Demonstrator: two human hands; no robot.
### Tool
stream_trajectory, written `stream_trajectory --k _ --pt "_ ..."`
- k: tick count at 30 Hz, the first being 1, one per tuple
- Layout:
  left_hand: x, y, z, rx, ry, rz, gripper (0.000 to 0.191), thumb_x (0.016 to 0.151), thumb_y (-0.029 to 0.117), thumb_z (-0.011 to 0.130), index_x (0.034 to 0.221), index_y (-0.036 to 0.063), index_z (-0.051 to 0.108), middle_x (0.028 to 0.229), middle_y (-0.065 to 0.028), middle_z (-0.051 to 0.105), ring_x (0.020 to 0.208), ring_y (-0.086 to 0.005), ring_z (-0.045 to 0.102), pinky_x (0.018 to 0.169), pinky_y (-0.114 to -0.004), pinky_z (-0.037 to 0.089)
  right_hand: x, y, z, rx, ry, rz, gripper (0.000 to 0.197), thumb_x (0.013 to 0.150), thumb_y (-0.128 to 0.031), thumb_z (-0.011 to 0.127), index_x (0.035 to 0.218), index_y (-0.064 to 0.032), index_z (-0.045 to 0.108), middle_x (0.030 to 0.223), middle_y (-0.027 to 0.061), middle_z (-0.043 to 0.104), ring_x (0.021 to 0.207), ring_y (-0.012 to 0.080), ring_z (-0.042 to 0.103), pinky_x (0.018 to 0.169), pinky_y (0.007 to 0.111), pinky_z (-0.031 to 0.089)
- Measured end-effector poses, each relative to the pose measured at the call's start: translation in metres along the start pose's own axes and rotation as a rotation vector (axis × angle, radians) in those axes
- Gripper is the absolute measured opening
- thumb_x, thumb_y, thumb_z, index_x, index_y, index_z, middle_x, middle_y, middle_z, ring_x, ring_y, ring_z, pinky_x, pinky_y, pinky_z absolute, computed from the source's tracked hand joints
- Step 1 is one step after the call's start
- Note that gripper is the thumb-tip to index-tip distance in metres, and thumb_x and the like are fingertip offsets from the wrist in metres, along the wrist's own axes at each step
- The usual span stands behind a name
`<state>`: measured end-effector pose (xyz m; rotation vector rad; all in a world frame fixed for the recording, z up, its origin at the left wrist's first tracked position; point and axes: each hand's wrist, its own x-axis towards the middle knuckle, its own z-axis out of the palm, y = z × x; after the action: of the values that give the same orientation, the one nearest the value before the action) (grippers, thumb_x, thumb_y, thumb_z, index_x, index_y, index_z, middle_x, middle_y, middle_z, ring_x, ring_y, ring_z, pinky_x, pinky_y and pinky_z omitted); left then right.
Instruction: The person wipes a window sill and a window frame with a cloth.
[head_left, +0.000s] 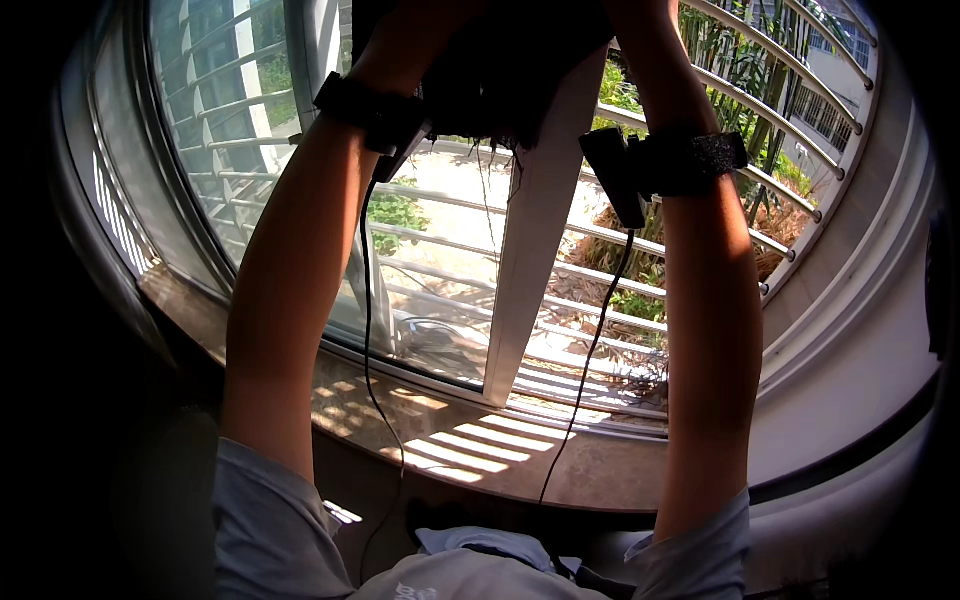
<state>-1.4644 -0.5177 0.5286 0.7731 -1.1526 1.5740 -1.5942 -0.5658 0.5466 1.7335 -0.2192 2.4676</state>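
Note:
Both my arms reach up towards the top edge of the head view. A dark cloth (517, 67) with a frayed lower edge and loose threads hangs between them, in front of the window. My left hand (409, 34) is in deep shadow against the cloth's left side, and its fingers cannot be made out. At the cloth's right side, only the lower part of my right hand (643, 19) shows; its fingers are beyond the frame. Black straps with small boxes, one at the left wrist (375, 112) and one at the right wrist (679, 165), trail thin black cables.
Behind the cloth stands a sliding window with a white frame (517, 300) and a glass pane (442, 330). Metal security bars (600, 315) run outside it, with plants beyond. Below is a brown stone sill (600, 465) striped with sunlight. A white wall (840, 405) curves along the right.

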Motion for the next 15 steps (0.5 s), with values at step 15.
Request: stream_trajectory --k 15 --pt "-0.041 0.021 -0.045 -0.112 -0.125 -0.063 0.056 0.091 0.017 0.049 0.139 -0.0103 0.036 0.135 -0.0325 0.045 0.126 -0.0463 0.042 0.108 -0.053 0.032 -0.085 -0.015 -0.037 -0.395 -0.238 -0.188 0.036 0.091 -0.021 0.060 0.117 0.0043 0.054 0.102 0.0269 0.061 0.095 0.0411 0.062 0.077 0.046 0.051"
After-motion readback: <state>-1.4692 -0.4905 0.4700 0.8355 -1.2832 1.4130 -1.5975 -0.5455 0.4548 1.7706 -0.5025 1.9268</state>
